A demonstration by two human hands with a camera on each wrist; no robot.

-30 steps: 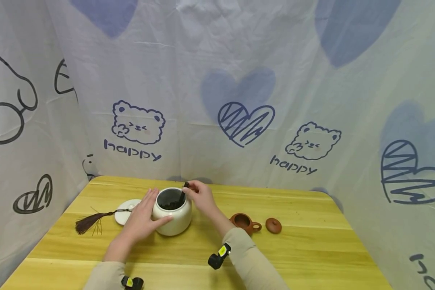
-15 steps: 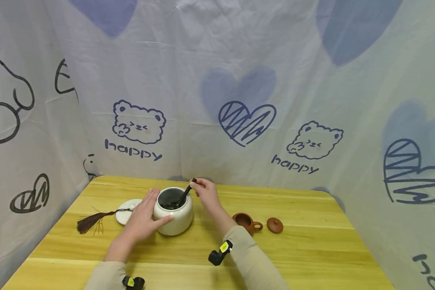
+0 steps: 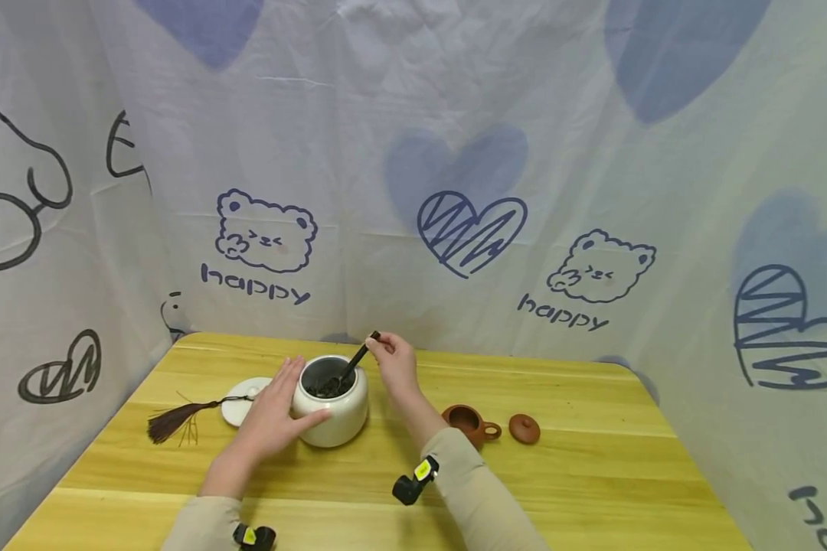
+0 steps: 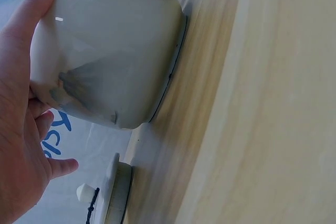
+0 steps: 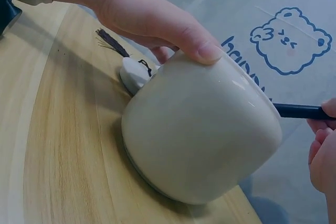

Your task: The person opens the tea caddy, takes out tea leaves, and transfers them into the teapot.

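Note:
A white ceramic jar point(image 3: 332, 425) stands upright on the table with dark, tea-like leaves point(image 3: 327, 389) inside. My left hand point(image 3: 276, 409) holds it from the left, thumb across the front and fingers along the far left side; the little finger sticks out free in the left wrist view. Beyond the jar's right rim, my right hand point(image 3: 396, 370) pinches the top of a slim black tea scoop point(image 3: 359, 357). The scoop leans over the rim, its lower end among the leaves, so its tip is hidden. In the right wrist view its black handle point(image 5: 302, 111) juts from the jar's mouth.
The jar's white lid point(image 3: 235, 412) lies left of it, a dark tassel point(image 3: 168, 423) attached. A brown clay teapot point(image 3: 470, 436), uncovered and partly behind my right forearm, stands right of the jar. Its small brown lid point(image 3: 524, 428) lies farther right. Printed cloth point(image 3: 386, 306) hangs behind the wooden table.
My right hand has risen slightly up and to the right, drawing the scoop partly out, so more of its handle shows above the rim. The left hand stays on the jar.

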